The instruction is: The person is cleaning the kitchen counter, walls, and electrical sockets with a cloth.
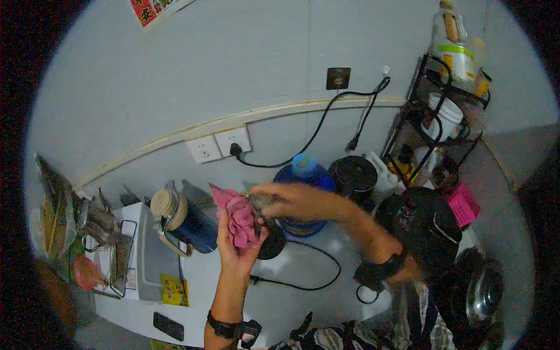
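In my left hand (238,256) is a crumpled pink cloth (237,218), cupped in the palm with the fingers around it. My right hand (291,199) is blurred and reaches in from the right to the cloth's right side. A blurred greyish patch (267,200) shows between its fingers and thumb; I cannot tell what it is or whether the hand grips it. Just behind that hand stands a blue bottle (302,173) with a light blue cap. Left of the cloth leans a dark blue jug (192,227) with a beige lid. A round black object (272,245) is partly hidden below my hands.
A black cord (326,253) loops over the white tabletop (284,306). Black pots (413,218) and a black wire rack (437,109) stand right, beside a pink basket (463,204). On the left are a yellow packet (175,289) and an orange funnel (87,272). Wall sockets (218,144) sit behind.
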A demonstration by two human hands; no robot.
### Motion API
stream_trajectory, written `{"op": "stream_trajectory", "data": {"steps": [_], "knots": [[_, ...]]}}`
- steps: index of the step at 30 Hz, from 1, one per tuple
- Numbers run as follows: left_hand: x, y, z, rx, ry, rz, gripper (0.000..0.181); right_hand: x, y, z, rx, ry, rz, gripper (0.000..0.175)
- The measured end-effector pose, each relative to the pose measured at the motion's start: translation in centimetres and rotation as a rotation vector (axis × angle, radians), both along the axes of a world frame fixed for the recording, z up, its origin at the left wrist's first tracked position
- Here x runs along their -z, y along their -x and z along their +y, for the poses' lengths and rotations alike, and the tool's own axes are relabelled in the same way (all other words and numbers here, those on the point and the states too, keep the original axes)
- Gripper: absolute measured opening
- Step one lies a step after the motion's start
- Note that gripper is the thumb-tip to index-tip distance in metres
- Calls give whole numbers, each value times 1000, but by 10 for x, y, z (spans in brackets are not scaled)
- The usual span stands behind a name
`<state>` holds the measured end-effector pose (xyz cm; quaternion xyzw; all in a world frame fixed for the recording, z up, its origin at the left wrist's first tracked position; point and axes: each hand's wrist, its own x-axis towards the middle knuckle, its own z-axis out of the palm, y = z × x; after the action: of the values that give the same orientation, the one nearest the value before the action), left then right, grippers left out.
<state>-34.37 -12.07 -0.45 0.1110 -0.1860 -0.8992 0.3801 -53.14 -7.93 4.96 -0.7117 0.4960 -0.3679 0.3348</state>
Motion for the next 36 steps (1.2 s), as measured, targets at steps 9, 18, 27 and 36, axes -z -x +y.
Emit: {"op": "stream_trajectory", "data": {"steps": [9,18,27,36], "knots": [[5,2,5,-64,-34,-175,45,11,44,-17,588,230,-163,21],[32,-9,-4,-7,-165,-53,40,-16,211,-34,1499,680,-350,35],[38,-13,-3,-57,-148,-144,40,-59,218,-31,1447,495,139,35],[40,-12,2,-70,-163,-193,38,-82,298,-10,1451,644,-239,23]]}}
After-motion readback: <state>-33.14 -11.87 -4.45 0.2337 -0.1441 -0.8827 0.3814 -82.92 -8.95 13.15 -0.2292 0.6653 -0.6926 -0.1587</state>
